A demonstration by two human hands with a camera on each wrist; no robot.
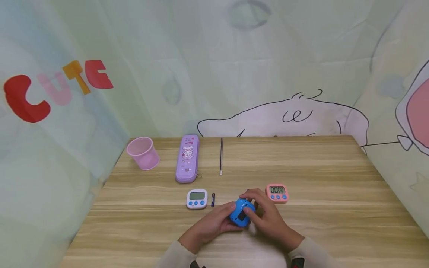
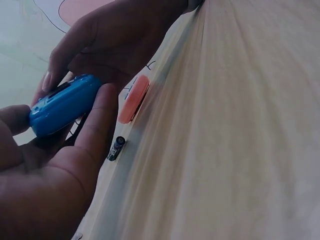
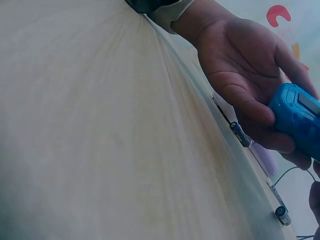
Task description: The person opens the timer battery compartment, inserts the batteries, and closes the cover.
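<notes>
A blue digital timer (image 1: 239,219) is held above the table between both hands, its face with a dark rectangular patch turned up. My left hand (image 1: 214,223) grips its left side, thumb on the near edge and fingers beneath, as the right wrist view shows with the timer (image 3: 292,112). My right hand (image 1: 268,216) has its thumb on the upturned face and its curled fingers at the far right edge. In the left wrist view both hands surround the timer (image 2: 67,107). A small battery (image 2: 116,148) lies on the table beyond the hands, mostly hidden in the head view.
Left of the hands lie a white timer (image 1: 197,199) and another battery (image 1: 213,200). A pink-orange timer (image 1: 277,193) sits just right of my right hand. Farther back are a pink cup (image 1: 147,160), a purple pencil case (image 1: 187,158) and a dark pencil (image 1: 221,156).
</notes>
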